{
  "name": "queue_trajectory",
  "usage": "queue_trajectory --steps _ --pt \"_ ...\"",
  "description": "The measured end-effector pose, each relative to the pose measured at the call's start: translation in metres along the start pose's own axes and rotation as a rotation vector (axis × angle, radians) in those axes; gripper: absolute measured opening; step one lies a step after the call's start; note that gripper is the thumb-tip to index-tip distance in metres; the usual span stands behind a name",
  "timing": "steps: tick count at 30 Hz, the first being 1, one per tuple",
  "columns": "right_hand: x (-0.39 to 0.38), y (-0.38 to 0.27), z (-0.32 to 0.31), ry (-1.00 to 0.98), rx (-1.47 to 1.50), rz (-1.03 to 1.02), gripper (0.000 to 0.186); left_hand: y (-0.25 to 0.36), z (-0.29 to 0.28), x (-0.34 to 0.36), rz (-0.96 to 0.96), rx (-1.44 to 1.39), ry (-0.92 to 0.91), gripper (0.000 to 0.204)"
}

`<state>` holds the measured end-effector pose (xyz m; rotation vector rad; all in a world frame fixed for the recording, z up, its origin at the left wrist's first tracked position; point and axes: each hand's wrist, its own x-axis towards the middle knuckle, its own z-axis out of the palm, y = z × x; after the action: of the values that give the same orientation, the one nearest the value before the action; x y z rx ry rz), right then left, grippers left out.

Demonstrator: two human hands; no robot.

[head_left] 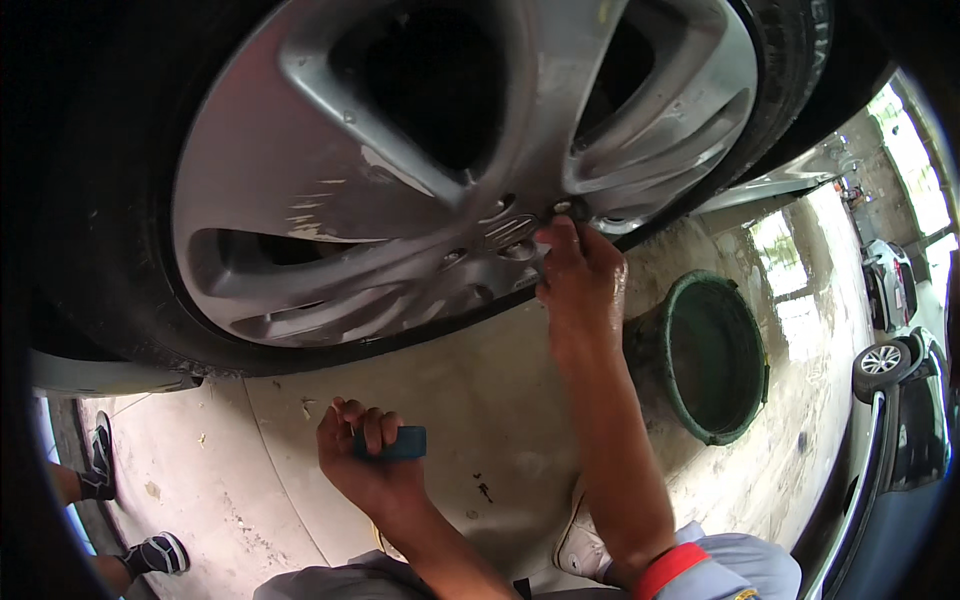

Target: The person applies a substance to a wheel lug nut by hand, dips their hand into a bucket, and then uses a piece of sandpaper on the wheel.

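Observation:
A silver alloy wheel [400, 190] in a black tyre [95, 270] fills the upper part of the head view. My right hand [578, 275] reaches up to the wheel's hub, its fingertips pinched on a lug nut [562, 208] at the centre. My left hand [365, 455] hangs lower over the concrete floor, closed around a blue tool handle [400, 443]. The rest of that tool is hidden by my fingers.
A round dark green basin [712, 355] sits on the wet concrete to the right of my right forearm. Another person's legs in dark shoes [150, 553] stand at the lower left. Parked cars [895, 370] line the right edge.

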<state>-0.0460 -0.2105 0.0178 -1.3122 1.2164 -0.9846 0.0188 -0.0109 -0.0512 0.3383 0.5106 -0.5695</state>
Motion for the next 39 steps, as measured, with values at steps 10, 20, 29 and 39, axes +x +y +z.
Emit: queue_trajectory --steps 10,20,29,39 --pt "0.001 0.011 0.017 0.489 -0.668 -0.892 0.023 -0.004 0.017 -0.013 0.012 0.056 0.070 0.007" --pt "0.000 -0.004 0.009 0.137 -0.603 -0.557 0.018 0.024 0.001 0.001 0.046 -0.043 0.035 0.007" --pt "-0.011 -0.004 0.004 0.176 -0.900 -0.806 0.016 0.027 0.005 0.001 0.069 -0.025 0.073 0.006" --pt "-0.004 0.007 -0.014 0.235 -0.756 -0.891 0.007 0.017 0.005 -0.001 0.057 0.009 0.048 0.007"
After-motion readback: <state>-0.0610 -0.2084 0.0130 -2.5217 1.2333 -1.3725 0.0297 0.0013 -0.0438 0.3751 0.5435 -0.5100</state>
